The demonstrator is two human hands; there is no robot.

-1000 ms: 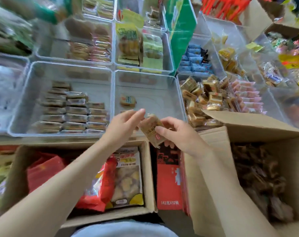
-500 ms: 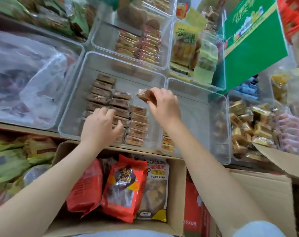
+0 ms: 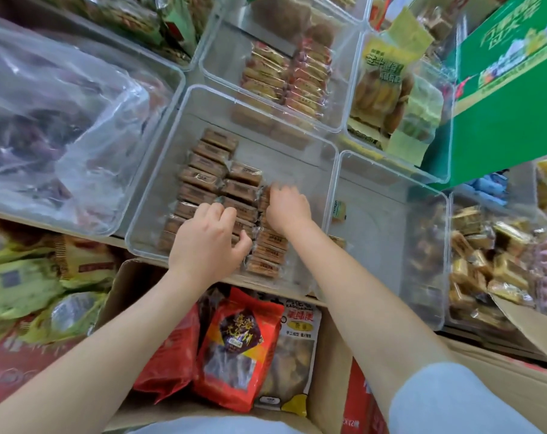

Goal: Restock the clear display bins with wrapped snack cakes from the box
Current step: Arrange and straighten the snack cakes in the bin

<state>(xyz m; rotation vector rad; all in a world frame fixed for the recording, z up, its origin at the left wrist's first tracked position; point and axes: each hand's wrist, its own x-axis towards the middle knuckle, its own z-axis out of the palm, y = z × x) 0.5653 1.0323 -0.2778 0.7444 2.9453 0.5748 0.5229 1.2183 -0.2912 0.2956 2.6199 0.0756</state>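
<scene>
Both my hands are down inside the clear bin (image 3: 178, 145) in the middle, the one with the brown wrapped snack cakes (image 3: 203, 180) lined up in rows. My left hand (image 3: 208, 242) rests on top of the cakes in the near rows, with its fingers curled down over them and the thumb tucked in at the side. I cannot tell if that grip really holds a cake or just presses on the row. My right hand (image 3: 286, 208) is just beside it, a bit further in, at the far end of the right row. It is blurry. Its fingers are bent down onto a cake (image 3: 263, 195) there, and only a bit of that cake peeks out by my fingertips, so I cannot tell if the grip is closed on it or only touching it. The cakes fill the left and middle of the bin, and the right part of the bin floor is bare plastic. The next bin (image 3: 388, 195) to the right has one small yellow pack (image 3: 339, 210) against its left wall. Under my arms is an open cardboard box (image 3: 331, 355) with red snack bags (image 3: 237, 352) in it. A green carton (image 3: 510, 89) stands at the top right.
</scene>
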